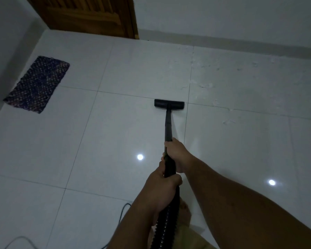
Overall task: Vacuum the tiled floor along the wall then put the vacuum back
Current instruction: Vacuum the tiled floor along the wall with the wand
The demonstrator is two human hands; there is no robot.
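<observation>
Centre frame, black vacuum wand (168, 126) on tiled floor (115, 133), nozzle head (169, 104) beyond both hands, right hand (175, 153) wrapped around the wand, left hand (162, 186) clenched lower, seemingly near ribbed hose (166, 221), woven mat (37, 84) upper left.

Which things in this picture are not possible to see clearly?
- Vacuum body: head view, beyond the bottom edge; only the hose shows.
- Wand grip: covered by the left hand and right hand.
- Cable: cut off at the bottom edge.
- Door: top cropped.
</observation>
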